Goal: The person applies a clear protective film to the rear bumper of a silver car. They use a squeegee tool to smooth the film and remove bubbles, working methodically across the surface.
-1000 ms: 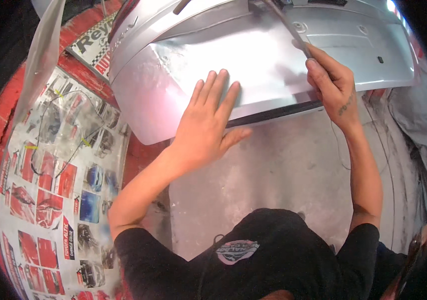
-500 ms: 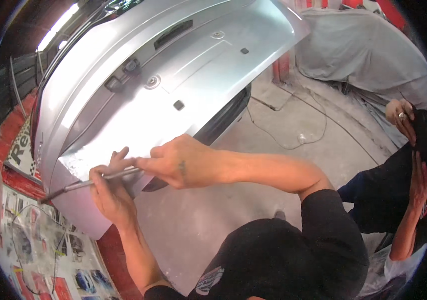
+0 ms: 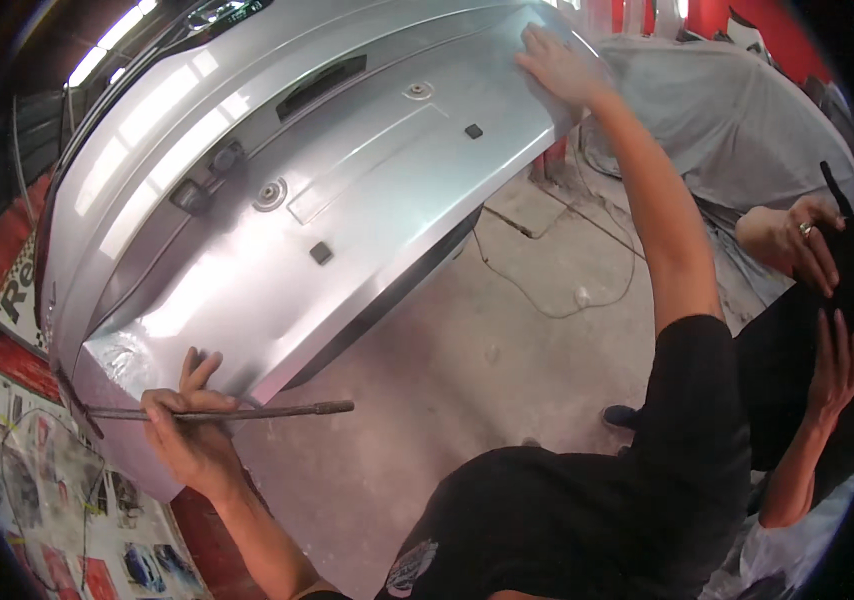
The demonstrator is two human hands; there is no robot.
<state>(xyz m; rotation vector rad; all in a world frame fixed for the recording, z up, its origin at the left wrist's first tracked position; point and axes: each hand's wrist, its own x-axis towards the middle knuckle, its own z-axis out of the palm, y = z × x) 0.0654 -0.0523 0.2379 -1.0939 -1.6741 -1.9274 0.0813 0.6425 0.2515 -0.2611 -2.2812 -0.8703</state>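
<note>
A silver car tailgate [image 3: 387, 240] fills the middle and upper left, with a scuffed, wrinkled patch at its near left corner. Beside that corner, my left hand [image 3: 192, 445] grips a long thin metal rod [image 3: 292, 409]. Its left end reaches the panel's edge; the right end sticks out free over the floor. Two fingers of this hand point up, off the rod. Across at the tailgate's far right corner, my right hand [image 3: 562, 70] lies with fingers stretched out on the silver surface, holding nothing.
Another person's hands [image 3: 831, 370] are close at the right, near a dark object. Grey sheeting [image 3: 717, 120] covers something at the back right. A thin cable [image 3: 547, 312] lies on the concrete floor. Picture-covered sheeting [image 3: 37, 490] is at the lower left.
My right hand has let go of the rod and moved to the tailgate's far right corner. The rod now lies nearly level in my left hand. The view has shifted slightly.
</note>
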